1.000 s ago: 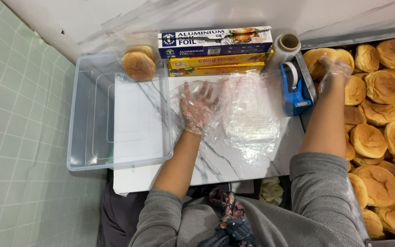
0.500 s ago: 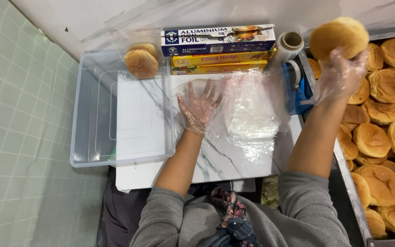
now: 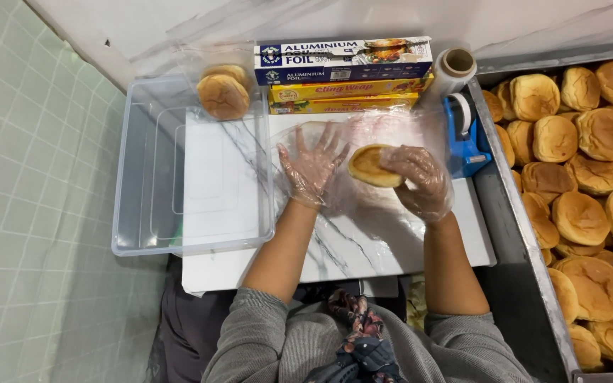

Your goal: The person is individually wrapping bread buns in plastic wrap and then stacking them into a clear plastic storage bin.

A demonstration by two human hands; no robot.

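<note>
While the left hand (image 3: 311, 167), in a thin clear glove, lay flat with fingers spread on a crinkled sheet of clear cling film (image 3: 377, 142), the gloved right hand (image 3: 420, 181) gripped a round golden bun (image 3: 369, 165) over that film on the white marble-patterned worktop (image 3: 363, 248). Beside them stood a clear plastic tub (image 3: 143, 170) and a blue tape dispenser (image 3: 466, 142).

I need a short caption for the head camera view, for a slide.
Gloved right hand sets a bun on plastic film that the left hand flattens.
</note>
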